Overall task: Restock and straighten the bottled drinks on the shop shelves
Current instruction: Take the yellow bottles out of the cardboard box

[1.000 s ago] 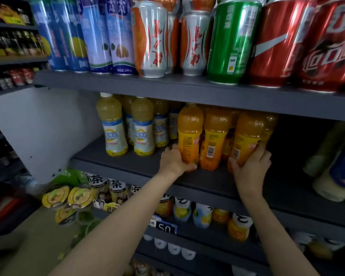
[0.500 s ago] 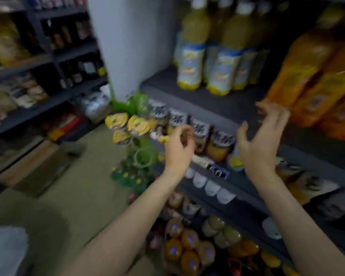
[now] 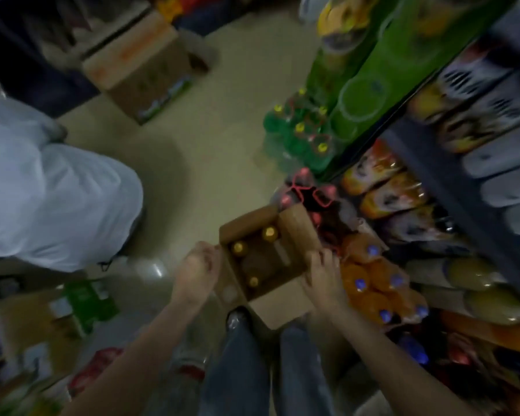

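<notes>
I look down at an open cardboard box (image 3: 296,226) on the floor in front of my legs. Inside it stand orange drink bottles (image 3: 270,233) with gold caps. My left hand (image 3: 197,267) hangs at the box's left edge, fingers loosely bent and holding nothing. At the box's right edge is my right hand (image 3: 321,276), fingers spread and empty. The view is blurred by motion.
Shrink-wrapped orange bottles with blue caps (image 3: 376,285) lie right of the box, below the dark shelves (image 3: 427,163). A pack of green bottles (image 3: 300,130) and red-capped bottles (image 3: 305,193) stand beyond. A person in white (image 3: 51,190) crouches at left. Another carton (image 3: 138,70) sits farther back.
My hands let go of the orange bottles on the shelf and came down to the box on the floor. My view swung from the shelves to the floor.
</notes>
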